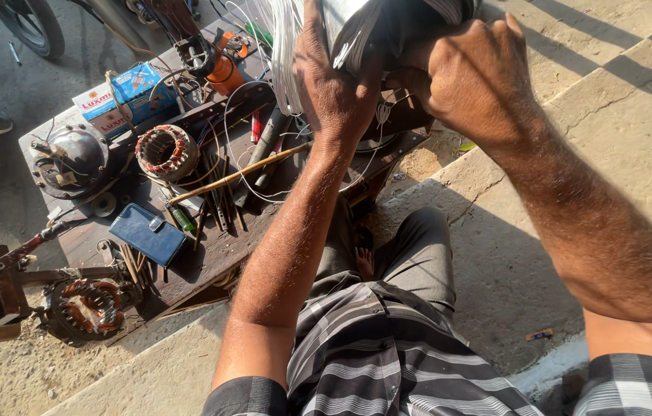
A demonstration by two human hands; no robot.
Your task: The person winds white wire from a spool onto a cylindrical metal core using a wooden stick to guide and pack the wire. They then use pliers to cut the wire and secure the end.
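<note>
**Both hands up on the wire coil**

Right now I hold a coil (295,46) of white wire up near my face, at the top edge of the view, above the wooden board (210,254). My left hand (337,85) lies flat against the front of the bundle, fingers stretched up along it and out of frame. My right hand (472,77) is clenched round the other side, knuckles toward me, gripping the strands. The coil sits between the 2 hands, its strands running mostly up and down, a few loose ends trailing to the board. Both hands touch it; the left is nearer its hanging part.

Below, on the board, lie 2 stators with copper windings: 1 (166,152) near the middle, 1 (88,306) at the lower left corner. A dark motor housing (72,160) sits just beside the first stator. A blue wallet (149,233) rests between the 2 stators, and a thin stick (237,176) runs slantwise across the board toward my left wrist. Small boxes (122,96) stand at the far edge.
</note>
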